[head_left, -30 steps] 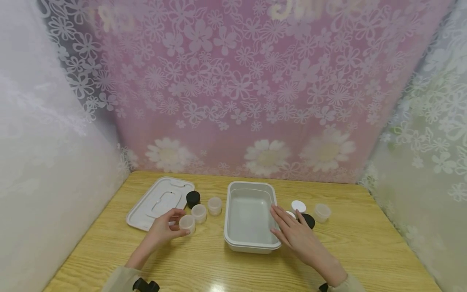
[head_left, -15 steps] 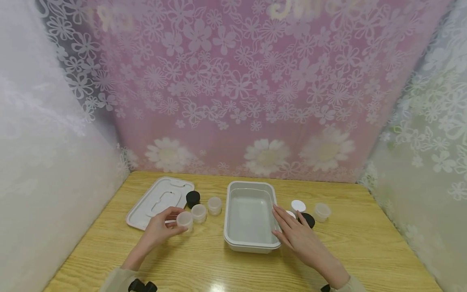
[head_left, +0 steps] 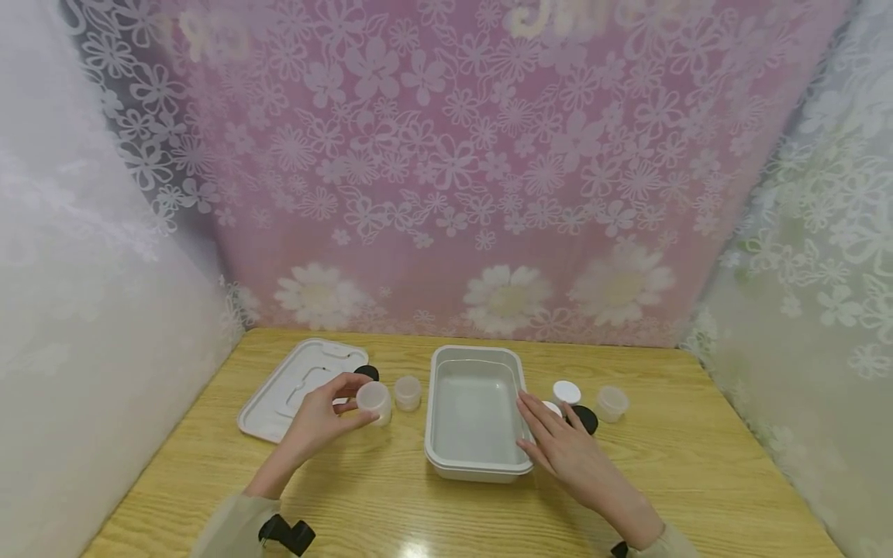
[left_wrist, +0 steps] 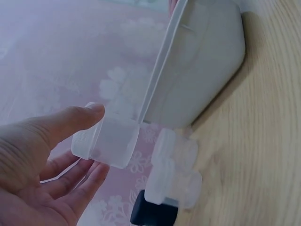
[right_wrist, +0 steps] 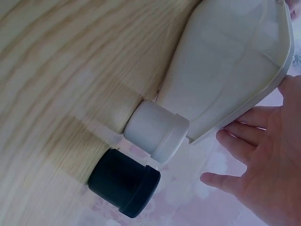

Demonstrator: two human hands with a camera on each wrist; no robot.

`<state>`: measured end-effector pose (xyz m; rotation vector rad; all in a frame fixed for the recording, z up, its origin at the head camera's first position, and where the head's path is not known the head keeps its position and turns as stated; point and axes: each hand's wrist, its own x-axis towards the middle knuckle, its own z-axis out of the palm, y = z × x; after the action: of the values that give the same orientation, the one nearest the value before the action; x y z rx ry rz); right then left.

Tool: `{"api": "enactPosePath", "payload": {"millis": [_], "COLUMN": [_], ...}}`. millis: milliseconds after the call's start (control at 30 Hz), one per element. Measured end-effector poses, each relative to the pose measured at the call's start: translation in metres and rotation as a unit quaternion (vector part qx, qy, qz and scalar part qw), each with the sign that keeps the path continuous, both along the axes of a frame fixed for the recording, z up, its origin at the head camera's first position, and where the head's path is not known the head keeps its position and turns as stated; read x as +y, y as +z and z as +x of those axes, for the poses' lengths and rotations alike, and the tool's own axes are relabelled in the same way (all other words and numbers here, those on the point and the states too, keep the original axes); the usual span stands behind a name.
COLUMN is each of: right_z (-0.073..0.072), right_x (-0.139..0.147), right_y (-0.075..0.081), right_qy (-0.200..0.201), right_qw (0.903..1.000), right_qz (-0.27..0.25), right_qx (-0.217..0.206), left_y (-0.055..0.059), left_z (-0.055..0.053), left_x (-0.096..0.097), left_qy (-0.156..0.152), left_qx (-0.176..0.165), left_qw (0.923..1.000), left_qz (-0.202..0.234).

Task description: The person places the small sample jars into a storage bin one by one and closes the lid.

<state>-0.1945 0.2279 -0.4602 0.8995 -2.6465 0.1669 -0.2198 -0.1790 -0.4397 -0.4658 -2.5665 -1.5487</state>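
My left hand (head_left: pixel 328 418) pinches a small translucent lidded jar (left_wrist: pixel 110 139) between thumb and fingers, lifted off the table. Behind it stand two more translucent jars, one (head_left: pixel 408 393) plain in the head view and the other (left_wrist: pixel 181 188) seen in the left wrist view. A black jar (left_wrist: pixel 155 209) is beside them, partly hidden by my fingers in the head view. With fairly straight fingers, my right hand (head_left: pixel 575 461) touches the right rim of a deep pale grey tub (head_left: pixel 477 418). Near that hand are a white jar (right_wrist: pixel 155 129) and a black jar (right_wrist: pixel 124 183).
A flat white lid (head_left: pixel 300 391) lies at the left of the wooden table (head_left: pixel 418 511). On the right stand another white jar (head_left: pixel 567 392) and a translucent jar (head_left: pixel 612 404). A flowered curtain (head_left: pixel 453 155) hangs along the table's back edge.
My left hand has raised the translucent jar and carried it right and slightly away from me, over the neighbouring jar. The right hand stays at the tub's rim.
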Motion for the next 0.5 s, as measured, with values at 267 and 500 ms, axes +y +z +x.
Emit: {"api": "enactPosePath", "payload": {"millis": [267,500], "right_z": [-0.001,0.0], "right_x": [-0.001,-0.001], "right_y": [-0.001,0.0], "right_qy": [0.006,0.009], "right_qw": [1.0,0.9999], "right_qz": [0.001,0.006], "right_qx": [0.005,0.011], "left_y": [0.017,0.024], "left_z": [-0.008,-0.014], "left_x": [0.024,0.05], "left_qy": [-0.022,-0.043], "left_qx": [0.001,-0.005], "left_qw": [0.9996,0.9984], "left_qz": [0.017,0.037]}}
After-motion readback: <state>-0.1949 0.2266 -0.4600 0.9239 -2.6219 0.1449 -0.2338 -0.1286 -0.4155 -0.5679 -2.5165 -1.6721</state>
